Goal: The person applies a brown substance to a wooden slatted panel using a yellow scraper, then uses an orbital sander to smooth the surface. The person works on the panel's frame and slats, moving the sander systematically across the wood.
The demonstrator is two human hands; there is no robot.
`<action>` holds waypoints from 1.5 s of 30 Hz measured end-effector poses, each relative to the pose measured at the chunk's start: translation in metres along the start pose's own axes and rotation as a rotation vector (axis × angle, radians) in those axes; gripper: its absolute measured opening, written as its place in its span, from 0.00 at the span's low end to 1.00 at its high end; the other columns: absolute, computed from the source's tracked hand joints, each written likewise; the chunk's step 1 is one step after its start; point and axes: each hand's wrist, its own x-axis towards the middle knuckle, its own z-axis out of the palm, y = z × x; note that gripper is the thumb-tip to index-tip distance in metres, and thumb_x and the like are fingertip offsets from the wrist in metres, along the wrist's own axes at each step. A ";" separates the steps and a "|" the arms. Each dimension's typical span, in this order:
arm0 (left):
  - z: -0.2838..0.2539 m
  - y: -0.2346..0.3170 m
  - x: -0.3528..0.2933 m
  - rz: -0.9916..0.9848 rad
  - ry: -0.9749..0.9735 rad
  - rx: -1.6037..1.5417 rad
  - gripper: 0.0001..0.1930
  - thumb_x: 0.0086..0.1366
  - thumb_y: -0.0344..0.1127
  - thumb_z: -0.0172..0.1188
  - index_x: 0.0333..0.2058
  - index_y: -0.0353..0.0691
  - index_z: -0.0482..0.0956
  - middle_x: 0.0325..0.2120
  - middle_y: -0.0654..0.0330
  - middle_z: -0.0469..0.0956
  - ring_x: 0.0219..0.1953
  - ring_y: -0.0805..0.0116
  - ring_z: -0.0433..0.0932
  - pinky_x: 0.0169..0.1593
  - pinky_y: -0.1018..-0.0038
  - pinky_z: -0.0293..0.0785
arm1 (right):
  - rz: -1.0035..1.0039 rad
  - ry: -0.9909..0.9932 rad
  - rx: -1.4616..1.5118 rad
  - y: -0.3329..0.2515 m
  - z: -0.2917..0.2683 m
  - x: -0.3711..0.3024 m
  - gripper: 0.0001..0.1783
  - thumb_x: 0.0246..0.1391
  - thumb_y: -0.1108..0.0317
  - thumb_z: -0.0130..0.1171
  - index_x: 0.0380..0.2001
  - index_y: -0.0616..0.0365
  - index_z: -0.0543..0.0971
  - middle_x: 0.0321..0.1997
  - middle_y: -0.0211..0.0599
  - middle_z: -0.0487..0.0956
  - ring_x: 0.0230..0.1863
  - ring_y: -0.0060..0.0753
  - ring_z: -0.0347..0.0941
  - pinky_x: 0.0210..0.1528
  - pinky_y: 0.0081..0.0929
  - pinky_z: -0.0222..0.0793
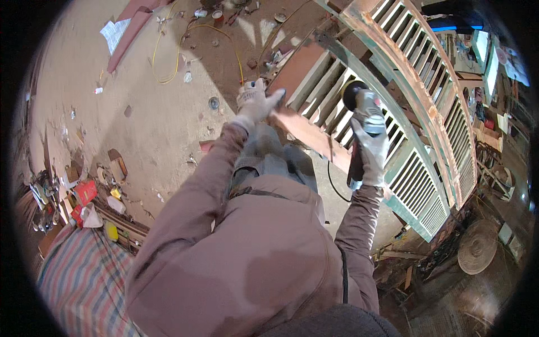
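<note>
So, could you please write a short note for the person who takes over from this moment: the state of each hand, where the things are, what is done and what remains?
Left hand, in a grey work glove, presses on the bare reddish wooden rail of the old green louvred wooden shutter.
Right hand, also gloved, grips the grey angle grinder, its disc against the slats beside that rail.
The shutter lies tilted in front of the person, and a second green shutter lies behind it.
Done: the near rail looks stripped to bare wood.
Left: green paint remains on slats and frame.

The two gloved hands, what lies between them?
In the head view, white louvre slats of the shutter panel lie between left hand and right hand holding the grinder.
</note>
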 end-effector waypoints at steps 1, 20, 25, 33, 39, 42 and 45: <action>-0.017 0.017 -0.010 0.026 -0.058 -0.064 0.43 0.69 0.71 0.55 0.58 0.30 0.76 0.50 0.42 0.81 0.49 0.51 0.82 0.53 0.61 0.77 | -0.122 0.068 -0.031 0.002 0.011 0.006 0.38 0.46 0.46 0.80 0.54 0.62 0.83 0.44 0.41 0.87 0.43 0.30 0.83 0.48 0.30 0.77; 0.021 0.168 0.141 -0.362 -0.676 -1.540 0.32 0.66 0.64 0.67 0.47 0.35 0.83 0.33 0.59 0.84 0.30 0.65 0.84 0.34 0.64 0.85 | -0.175 -0.152 -0.141 -0.040 0.100 0.202 0.32 0.49 0.55 0.71 0.54 0.63 0.79 0.46 0.52 0.86 0.48 0.47 0.84 0.52 0.38 0.77; 0.022 0.154 0.134 -0.325 -0.570 -1.416 0.27 0.69 0.56 0.67 0.47 0.33 0.82 0.34 0.58 0.83 0.30 0.65 0.84 0.34 0.61 0.87 | -0.151 -0.231 -0.062 -0.062 0.103 0.181 0.30 0.56 0.54 0.69 0.55 0.63 0.77 0.51 0.56 0.84 0.51 0.51 0.83 0.53 0.40 0.76; -0.009 0.145 0.104 -0.241 -0.462 -1.728 0.24 0.71 0.52 0.67 0.52 0.37 0.84 0.44 0.63 0.85 0.41 0.73 0.83 0.41 0.71 0.84 | -0.241 -0.356 -0.242 -0.106 0.104 0.162 0.36 0.59 0.51 0.69 0.61 0.64 0.72 0.56 0.62 0.81 0.61 0.61 0.77 0.62 0.41 0.71; -0.006 0.172 0.144 -0.360 -0.474 -1.686 0.28 0.64 0.56 0.73 0.49 0.34 0.85 0.41 0.61 0.86 0.36 0.72 0.83 0.38 0.70 0.82 | -0.344 -0.336 -0.186 -0.092 0.098 0.206 0.37 0.56 0.48 0.70 0.60 0.62 0.72 0.54 0.63 0.82 0.59 0.61 0.79 0.59 0.43 0.74; 0.010 0.167 0.134 -0.272 -0.468 -1.684 0.26 0.66 0.55 0.71 0.49 0.36 0.85 0.41 0.61 0.86 0.35 0.70 0.84 0.38 0.69 0.82 | -0.439 -0.377 0.024 -0.072 0.103 0.200 0.37 0.56 0.47 0.70 0.60 0.62 0.73 0.53 0.63 0.82 0.58 0.62 0.79 0.58 0.43 0.74; 0.034 0.128 0.094 0.071 -0.255 -1.451 0.18 0.72 0.44 0.63 0.52 0.38 0.84 0.44 0.61 0.86 0.39 0.68 0.85 0.43 0.71 0.83 | -0.436 -0.363 0.038 -0.068 0.117 0.160 0.37 0.55 0.46 0.70 0.59 0.61 0.74 0.53 0.63 0.82 0.58 0.62 0.80 0.58 0.44 0.74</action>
